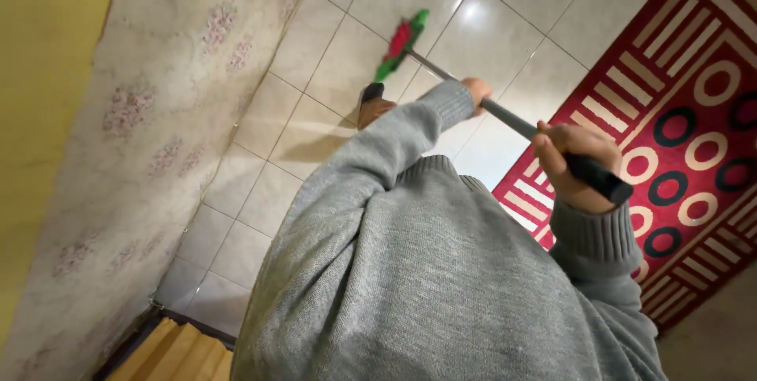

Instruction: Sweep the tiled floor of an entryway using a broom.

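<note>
Both hands were wrapped tight around one broom handle [520, 123]. The right hand [574, 166] was fisted near the black top end, and the left hand [476, 91] was mostly hidden behind its grey sleeve [410, 132] but clearly closed on the shaft further down. The single broom head [402, 43], red and green, sat on the pale tiled floor [489, 18] at the far end. One red patterned rug [686, 113] lay to the right, its edge near the handle. A wall with faded flower print [150, 121] ran along the left, with open tiles between it and the rug. One foot [371, 103] showed just near the broom head.
</note>
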